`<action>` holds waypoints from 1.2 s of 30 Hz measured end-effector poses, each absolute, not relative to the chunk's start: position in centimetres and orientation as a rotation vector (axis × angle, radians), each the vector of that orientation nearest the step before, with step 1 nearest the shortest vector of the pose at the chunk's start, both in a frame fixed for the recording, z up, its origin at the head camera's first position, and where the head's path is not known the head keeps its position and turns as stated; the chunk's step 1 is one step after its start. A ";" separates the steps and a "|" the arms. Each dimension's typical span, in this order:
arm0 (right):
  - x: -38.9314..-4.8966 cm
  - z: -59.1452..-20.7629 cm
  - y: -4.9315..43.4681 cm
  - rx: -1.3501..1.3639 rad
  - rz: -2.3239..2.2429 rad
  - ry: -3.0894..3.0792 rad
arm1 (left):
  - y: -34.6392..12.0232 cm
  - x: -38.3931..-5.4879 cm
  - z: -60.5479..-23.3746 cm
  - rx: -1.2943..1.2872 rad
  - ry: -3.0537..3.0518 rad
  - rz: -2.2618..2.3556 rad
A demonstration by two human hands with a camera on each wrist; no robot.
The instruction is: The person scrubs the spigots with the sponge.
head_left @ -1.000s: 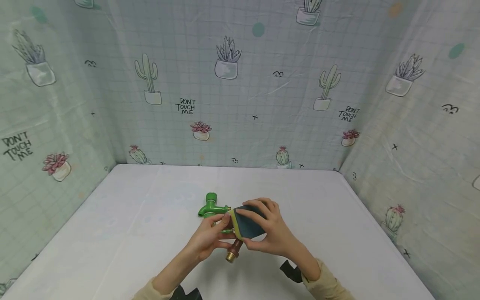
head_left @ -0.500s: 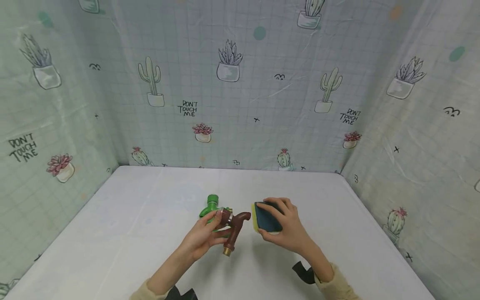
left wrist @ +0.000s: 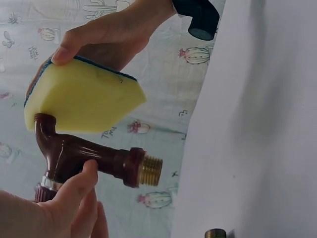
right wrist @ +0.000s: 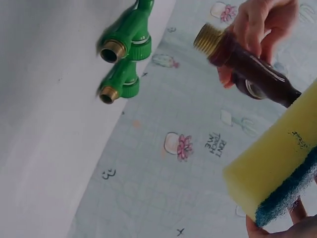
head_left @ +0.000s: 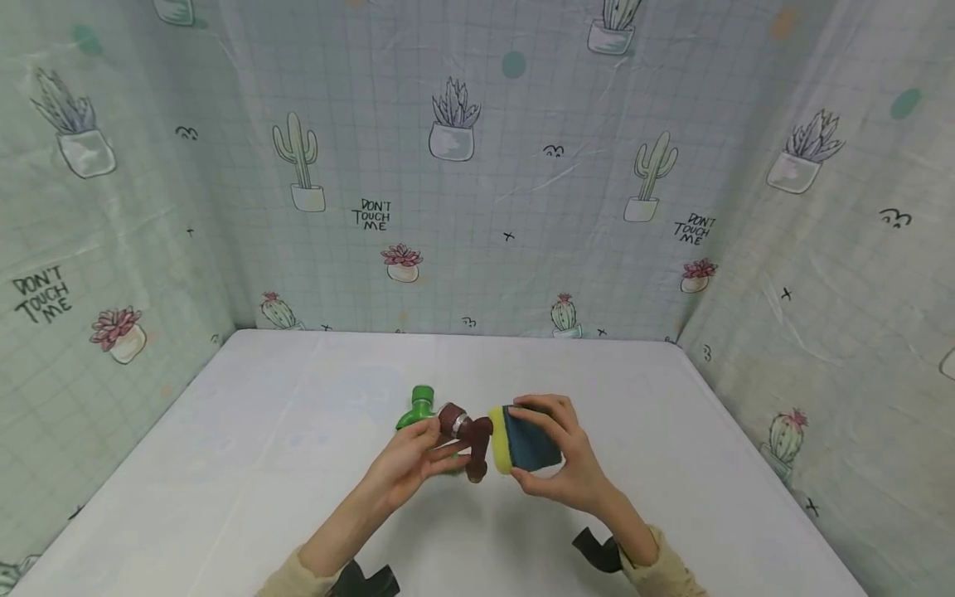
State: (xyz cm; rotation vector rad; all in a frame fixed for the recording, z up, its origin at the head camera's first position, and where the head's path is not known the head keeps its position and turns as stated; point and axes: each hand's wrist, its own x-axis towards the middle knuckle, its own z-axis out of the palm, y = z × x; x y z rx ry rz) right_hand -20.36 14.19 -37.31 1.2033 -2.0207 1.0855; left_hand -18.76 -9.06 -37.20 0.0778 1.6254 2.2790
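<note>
My left hand (head_left: pixel 403 468) grips a dark brown tap (head_left: pixel 480 444) by its ribbed knob, holding it above the table. Its brass-threaded inlet shows in the left wrist view, where the spout end meets the yellow face of a sponge (left wrist: pixel 94 96). That sponge, yellow with a dark blue scouring side, is pinched between thumb and fingers of my right hand (head_left: pixel 570 464). Behind the left hand lie two green taps with brass ends, a nearer one (right wrist: pixel 131 37) and another (right wrist: pixel 121 82) in the right wrist view; the head view shows them mostly covered.
A white table (head_left: pixel 298 398) spreads under both hands. Cloth walls (head_left: pixel 507 191) printed with cacti enclose it at the back and sides. Dark wrist-mounted pieces, one by the left wrist (head_left: pixel 364 580) and one by the right (head_left: pixel 597 549), stick out below the forearms.
The sponge first covered the brown tap, then moved right, away from it, and has now come back left against the spout. The brown tap has turned in my left hand.
</note>
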 end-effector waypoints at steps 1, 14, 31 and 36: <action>-20.2 -37.2 14.1 1.236 1.069 -1.997 | -9.0 -18.8 -37.1 0.072 1.618 2.294; -18.1 -37.6 12.9 1.376 0.768 -2.084 | -7.7 -18.7 -36.6 0.046 1.769 2.338; -19.7 -36.5 13.4 1.393 0.542 -2.001 | -7.7 -18.3 -37.0 0.046 1.843 2.268; -19.4 -36.9 12.5 1.478 0.428 -2.068 | -7.6 -18.4 -37.2 0.060 1.954 2.209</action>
